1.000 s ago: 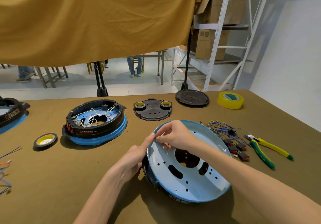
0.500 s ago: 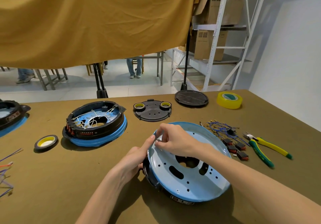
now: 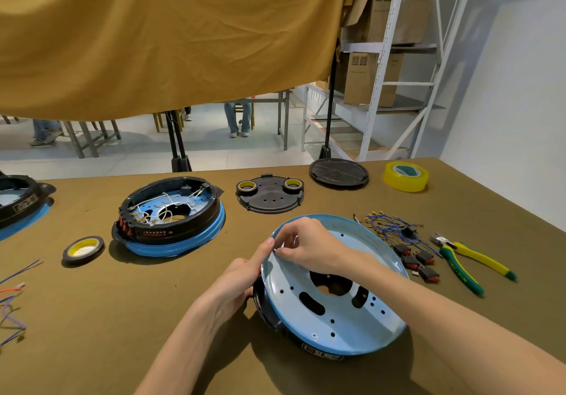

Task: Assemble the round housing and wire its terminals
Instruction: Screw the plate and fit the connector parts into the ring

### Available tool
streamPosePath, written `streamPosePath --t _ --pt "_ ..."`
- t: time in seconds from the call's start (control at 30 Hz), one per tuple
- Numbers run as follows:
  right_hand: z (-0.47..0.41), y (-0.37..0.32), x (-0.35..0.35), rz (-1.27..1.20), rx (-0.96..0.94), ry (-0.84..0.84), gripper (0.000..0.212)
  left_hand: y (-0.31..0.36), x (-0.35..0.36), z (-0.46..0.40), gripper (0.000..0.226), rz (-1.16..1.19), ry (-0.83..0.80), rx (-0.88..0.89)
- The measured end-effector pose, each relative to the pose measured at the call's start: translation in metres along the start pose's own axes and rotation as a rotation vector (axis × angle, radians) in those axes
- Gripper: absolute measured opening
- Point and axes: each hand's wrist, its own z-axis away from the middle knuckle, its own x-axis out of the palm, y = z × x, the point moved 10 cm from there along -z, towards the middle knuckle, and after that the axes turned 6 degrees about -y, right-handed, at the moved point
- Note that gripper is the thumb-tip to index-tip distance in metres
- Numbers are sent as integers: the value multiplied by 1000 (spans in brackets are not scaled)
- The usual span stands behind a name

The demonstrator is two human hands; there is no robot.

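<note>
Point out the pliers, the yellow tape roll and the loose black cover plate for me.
pliers (image 3: pixel 459 267): head view, on the green-and-yellow handle nearer the camera.
yellow tape roll (image 3: pixel 405 181): head view, on its outer side wall.
black cover plate (image 3: pixel 269 199): head view, on the bare middle between the two small tape rolls.

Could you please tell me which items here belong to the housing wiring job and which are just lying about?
In use:
round light-blue metal housing plate
left hand
right hand
blue terminal wires
small black switches

Lying about:
clear yellow tape roll
black ribbed round cover
</note>
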Motion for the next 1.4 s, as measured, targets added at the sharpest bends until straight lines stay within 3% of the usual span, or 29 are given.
streamPosePath --t 0.27,0.67,1.13,1.4 --pt "2 5 -3 -31 20 37 11 0 0 -1 85 -4 2 6" --pt "-2 8 1 -31 70 -58 7 0 -1 -1 91 -15 24 -11" --pt "7 -21 -6 109 -127 54 9 -3 -3 -3 83 5 0 0" --pt "12 -29 -2 152 -138 75 17 -6 -6 -7 86 12 20 1"
